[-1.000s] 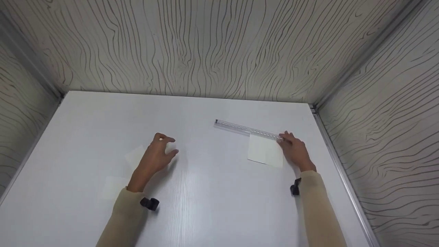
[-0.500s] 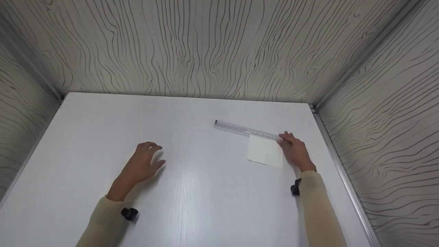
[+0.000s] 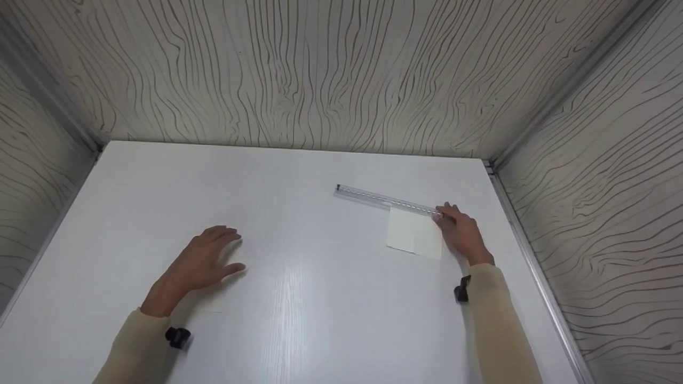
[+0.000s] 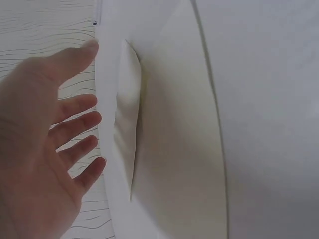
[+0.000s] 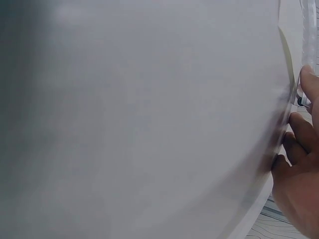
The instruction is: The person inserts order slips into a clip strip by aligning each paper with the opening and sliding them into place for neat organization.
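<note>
My right hand (image 3: 461,234) pinches the right end of a clear ruler (image 3: 381,200). Just below the ruler lies a pale yellow square of paper (image 3: 403,229) with a faint line down it. In the right wrist view, thumb and fingers are at the end of the ruler (image 5: 309,35). My left hand (image 3: 197,258) hovers at the left with fingers spread, holding nothing. Under and beside it, the left wrist view shows a raised, bent piece of paper (image 4: 128,114) and a larger flat pale sheet (image 4: 184,139). From the head, only a faint paper edge shows there.
The white table (image 3: 299,224) meets a wood-grain patterned wall (image 3: 299,74) at the back. Similar panels stand at the left and right, with metal rails (image 3: 539,277) along the table's side edges. Dark wrist cameras (image 3: 177,337) sit on both sleeves.
My left hand has moved left and toward me, its fingers opening out and straightening. My right hand, the ruler and the paper beneath it have stayed in place.
</note>
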Demonstrator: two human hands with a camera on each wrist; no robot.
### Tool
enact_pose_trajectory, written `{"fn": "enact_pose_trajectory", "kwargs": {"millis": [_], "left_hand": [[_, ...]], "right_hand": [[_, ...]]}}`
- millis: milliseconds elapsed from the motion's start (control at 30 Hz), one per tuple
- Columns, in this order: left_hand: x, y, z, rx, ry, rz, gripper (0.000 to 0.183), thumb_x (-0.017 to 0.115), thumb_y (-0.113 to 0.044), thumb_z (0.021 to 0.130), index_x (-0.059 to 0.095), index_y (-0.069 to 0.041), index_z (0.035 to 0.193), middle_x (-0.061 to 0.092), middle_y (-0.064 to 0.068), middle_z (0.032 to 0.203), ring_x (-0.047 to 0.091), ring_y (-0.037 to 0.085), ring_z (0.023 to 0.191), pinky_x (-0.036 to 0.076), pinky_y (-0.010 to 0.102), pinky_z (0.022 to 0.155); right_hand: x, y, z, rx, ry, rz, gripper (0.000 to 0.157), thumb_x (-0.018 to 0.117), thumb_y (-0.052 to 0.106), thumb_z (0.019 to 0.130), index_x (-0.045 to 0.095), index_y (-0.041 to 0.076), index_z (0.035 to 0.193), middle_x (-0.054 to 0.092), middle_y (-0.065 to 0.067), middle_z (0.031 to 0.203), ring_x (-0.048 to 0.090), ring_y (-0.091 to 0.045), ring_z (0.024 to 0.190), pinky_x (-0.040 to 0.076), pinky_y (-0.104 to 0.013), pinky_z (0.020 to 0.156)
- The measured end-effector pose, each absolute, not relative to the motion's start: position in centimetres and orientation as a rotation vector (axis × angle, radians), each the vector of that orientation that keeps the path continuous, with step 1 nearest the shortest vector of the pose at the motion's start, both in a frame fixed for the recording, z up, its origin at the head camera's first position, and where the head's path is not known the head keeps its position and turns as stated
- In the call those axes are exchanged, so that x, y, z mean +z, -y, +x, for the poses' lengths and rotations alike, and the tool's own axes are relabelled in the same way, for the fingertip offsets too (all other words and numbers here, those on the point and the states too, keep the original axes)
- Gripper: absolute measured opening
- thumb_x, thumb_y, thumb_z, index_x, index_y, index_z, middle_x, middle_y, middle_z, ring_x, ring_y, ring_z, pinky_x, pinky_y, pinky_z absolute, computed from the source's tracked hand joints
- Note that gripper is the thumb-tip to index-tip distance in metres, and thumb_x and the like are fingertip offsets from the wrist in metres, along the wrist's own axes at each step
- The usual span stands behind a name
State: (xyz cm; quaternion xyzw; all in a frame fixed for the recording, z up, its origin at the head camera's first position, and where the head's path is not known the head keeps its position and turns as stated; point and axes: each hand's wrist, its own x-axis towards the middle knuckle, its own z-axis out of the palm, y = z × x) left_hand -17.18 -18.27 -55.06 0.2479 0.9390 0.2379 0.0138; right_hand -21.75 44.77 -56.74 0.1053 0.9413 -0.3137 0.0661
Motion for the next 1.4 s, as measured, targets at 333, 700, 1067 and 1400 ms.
{"fn": "enact_pose_trajectory", "kwargs": {"millis": [333,700,1067,1400], "left_hand": [[-54.9,19.8,-17.1,0.687,-2.940,0.773,0.089,0.091,-0.056,0.074,0.063,-0.003,0.141,0.061,0.016,0.149,0.048,0.044,0.145,0.045,0.066,0.110],[-55.1,19.7,-17.3,0.656,-2.970,0.917,0.089,0.095,-0.049,0.067,0.066,-0.004,0.137,0.065,0.017,0.145,0.053,0.047,0.141,0.044,0.065,0.113],[-55.1,19.3,-17.9,0.563,-2.897,0.946,0.088,0.096,-0.045,0.064,0.066,-0.008,0.138,0.062,0.015,0.150,0.048,0.042,0.148,0.042,0.056,0.120],[-54.6,19.5,-18.0,0.545,-2.911,0.915,0.085,0.098,-0.039,0.064,0.067,-0.011,0.138,0.061,0.014,0.152,0.050,0.042,0.146,0.046,0.059,0.115]], "right_hand": [[-56.6,-44.6,-21.7,-0.979,-2.837,0.302,0.058,0.048,0.054,0.108,0.050,0.021,0.157,0.026,-0.006,0.175,0.013,-0.033,0.166,0.012,-0.060,0.132],[-56.5,-44.7,-21.5,-0.954,-2.823,0.309,0.059,0.045,0.055,0.109,0.047,0.023,0.159,0.024,-0.004,0.176,0.011,-0.034,0.166,0.010,-0.060,0.132],[-56.6,-44.8,-21.5,-0.944,-2.829,0.308,0.061,0.045,0.056,0.109,0.046,0.023,0.160,0.024,-0.004,0.176,0.012,-0.034,0.166,0.011,-0.062,0.131],[-56.6,-44.6,-21.4,-0.952,-2.842,0.297,0.059,0.046,0.056,0.108,0.048,0.024,0.158,0.025,-0.003,0.175,0.011,-0.033,0.166,0.011,-0.062,0.132]]}}
